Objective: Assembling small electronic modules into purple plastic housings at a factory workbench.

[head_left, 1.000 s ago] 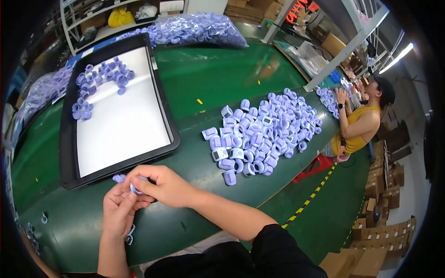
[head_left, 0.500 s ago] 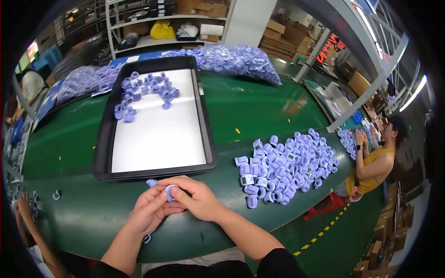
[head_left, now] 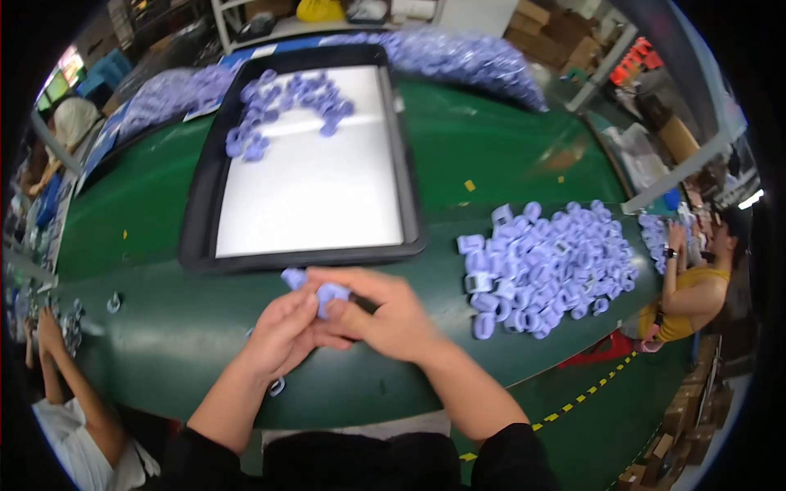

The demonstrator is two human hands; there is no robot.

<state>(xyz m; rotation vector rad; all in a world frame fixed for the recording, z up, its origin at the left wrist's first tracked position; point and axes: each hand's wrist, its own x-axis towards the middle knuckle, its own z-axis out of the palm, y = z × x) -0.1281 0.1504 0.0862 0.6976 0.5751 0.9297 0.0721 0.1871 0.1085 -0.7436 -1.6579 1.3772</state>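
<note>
In front of my body, both hands close around one lavender plastic ring-shaped piece (head_left: 330, 296). My left hand (head_left: 283, 334) pinches it from the left, and my right hand (head_left: 395, 321) grips it with thumb and fingers from the right. Fingers cover part of the piece. Another lavender piece (head_left: 293, 278) shows just beyond my left fingertips. Beside my left wrist lies a small pale-rimmed part (head_left: 277, 386), partly hidden. To the right, a large heap of similar lavender ring pieces (head_left: 548, 270) rests on the green bench; some carry small dark windows.
Beyond my hands stands a black tray (head_left: 303, 260) with a white lining and several lavender pieces at its far end. Clear bags of lavender parts (head_left: 467, 61) lie behind. Co-workers sit at the left and at the right, in a yellow top (head_left: 696, 299).
My view has tilted down and shifted, so bench, tray and heap sit higher and the hands farther right. Both hands still hold the ring piece, which is turned slightly.
</note>
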